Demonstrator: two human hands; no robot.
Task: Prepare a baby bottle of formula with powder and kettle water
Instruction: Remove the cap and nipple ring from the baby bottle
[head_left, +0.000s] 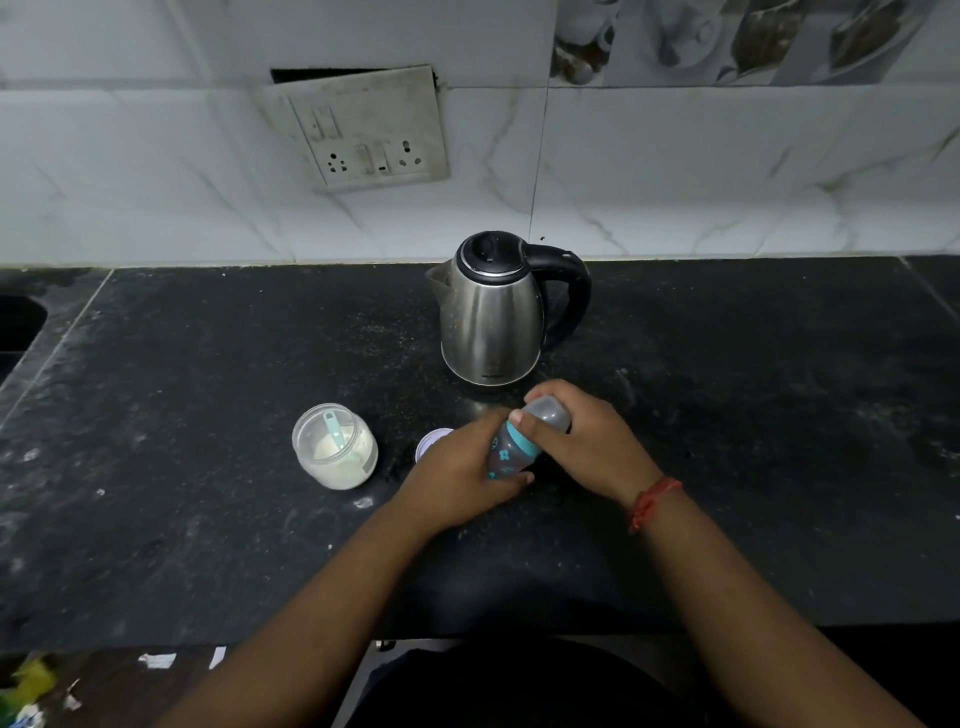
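Fingers: those of the right hand (582, 436) are curled over the clear cap (548, 413), with the thumb (524, 423) pressed on the teal collar (519, 439); those of the left hand (460, 478) are wrapped around the lower body of the baby bottle (506, 454).
Baby bottle: it is held tilted between both hands, cap end up and to the right, just in front of the kettle (491, 317). Whether its base touches the countertop (208, 519) cannot be told.
Bottle markings: a dark body printed with teal shapes is seen between the two grips.
Powder jar: an open clear jar (335, 447) stands left of the hands, apart from them, with pale powder (330, 449) in the bottom and a teal scoop (333, 428) propped inside.
Jar lid: a round pale lid (431, 439) lies on the counter between jar and bottle, partly hidden by the left hand.
Kettle: a steel body with black lid and handle is set upright behind the hands, spout to the left, lid closed.
Right wrist: a red thread band (652, 501) is worn.
Wall: a switch and socket plate (369, 135) is mounted on white marbled tiles (727, 182) above the counter.
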